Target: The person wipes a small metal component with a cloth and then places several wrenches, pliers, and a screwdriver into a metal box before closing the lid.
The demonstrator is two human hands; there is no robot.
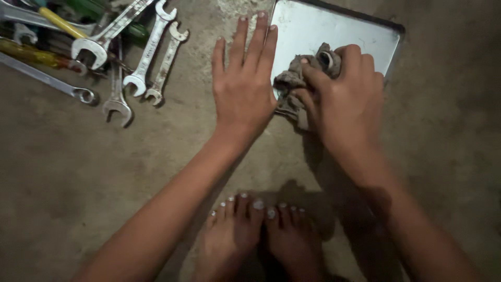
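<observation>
A shiny metal tray (339, 28) lies flat on the concrete floor (68, 172) at the top centre-right. My right hand (347, 99) is closed on a crumpled grey rag (295, 78) and presses it against the tray's near left part. My left hand (245, 78) lies flat with fingers spread on the floor, its fingertips touching the tray's left edge. It holds nothing.
A pile of open-end spanners (141, 62) and a ring spanner (47, 78) lies at the top left, with yellow- and green-handled screwdrivers (60, 23) among them. My two bare feet (261, 235) rest on the floor at the bottom centre.
</observation>
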